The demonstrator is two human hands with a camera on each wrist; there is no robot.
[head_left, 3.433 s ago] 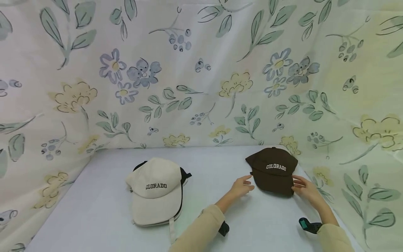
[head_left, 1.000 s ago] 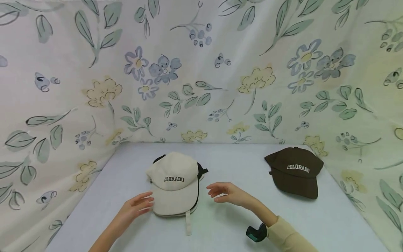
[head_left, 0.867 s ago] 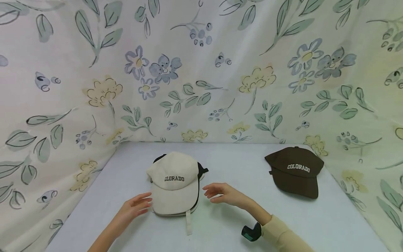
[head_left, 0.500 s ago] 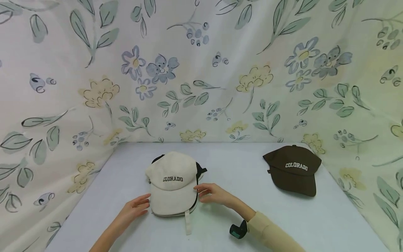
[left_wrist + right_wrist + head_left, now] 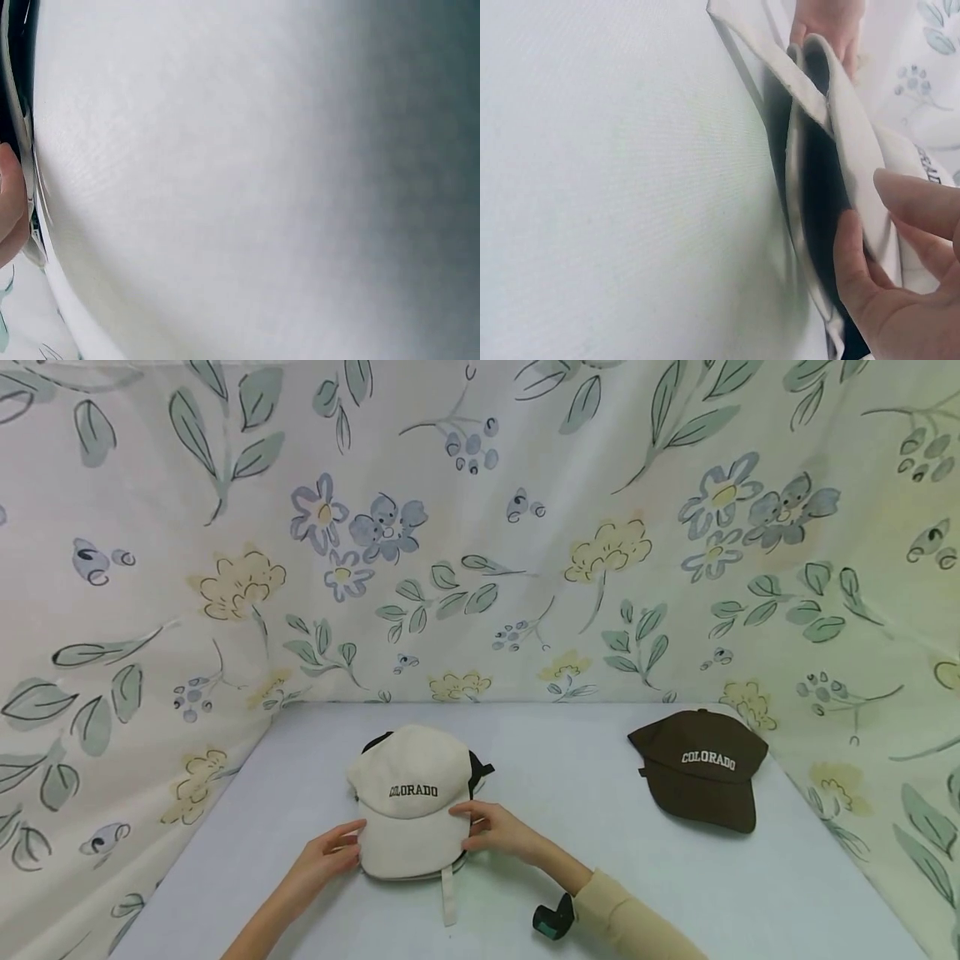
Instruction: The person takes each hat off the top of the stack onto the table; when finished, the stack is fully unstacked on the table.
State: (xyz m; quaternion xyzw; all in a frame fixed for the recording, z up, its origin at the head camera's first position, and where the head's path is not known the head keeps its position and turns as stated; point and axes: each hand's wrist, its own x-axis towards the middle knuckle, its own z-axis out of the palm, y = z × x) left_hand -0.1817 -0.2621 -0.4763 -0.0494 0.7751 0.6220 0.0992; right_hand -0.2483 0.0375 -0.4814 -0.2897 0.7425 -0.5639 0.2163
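A cream baseball cap (image 5: 411, 839) lettered COLORADO lies on the left of the table, brim toward me. Under it shows a second light brim (image 5: 795, 202), with dark material between the two. My right hand (image 5: 513, 837) pinches the top cap's brim at its right side; in the right wrist view one finger lies inside the gap, others on the outer face. Fingers of my left hand (image 5: 318, 864) hold the brim's left edge, the brim tip between them in the right wrist view. A cream strap (image 5: 448, 897) hangs from under the brim onto the table.
A dark brown COLORADO cap (image 5: 703, 770) lies apart at the table's right rear. Floral cloth (image 5: 480, 635) hangs behind and along both sides of the white table (image 5: 570, 752). A black device (image 5: 553, 917) sits at my right wrist.
Both hands left the brown cap's side of the table for the cream cap. In the last half second the right hand moved left onto the brim, and the left fingers closed in on its edge.
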